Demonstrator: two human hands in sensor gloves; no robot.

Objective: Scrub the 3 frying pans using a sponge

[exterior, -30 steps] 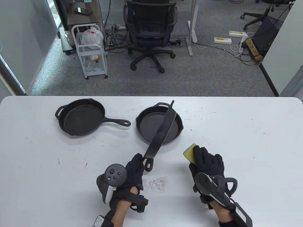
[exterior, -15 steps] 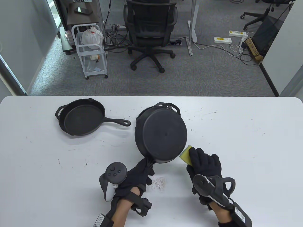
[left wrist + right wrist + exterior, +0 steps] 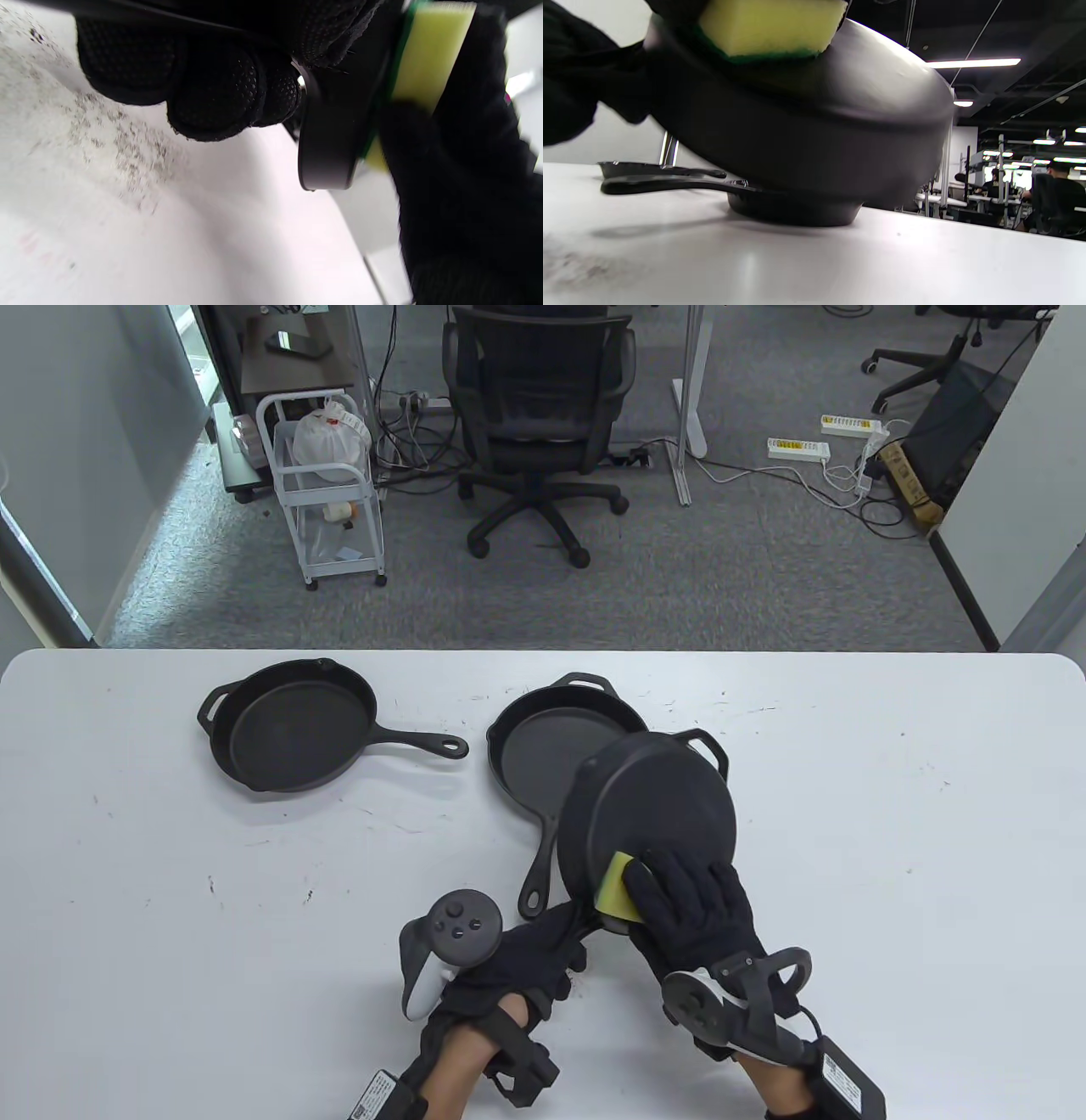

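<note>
Nearest the person, the left hand is curled tight around the handle of a frying pan, held upside down and tilted above the table. A second ago that pan stood on edge; it has since flipped bottom-up and swung to the right. The right hand, which had waited beside it, has come onto it: its fingers lie fairly straight, close together, pressing the sponge against the near part of the pan's underside, thumb hidden. In the right wrist view the green side sits against the metal. So scrubbing of this pan's bottom looks to be starting. Just behind, partly under the raised one, a second pan rests face-up; further left, well apart, sits the third pan, nothing touching either of them
</note>
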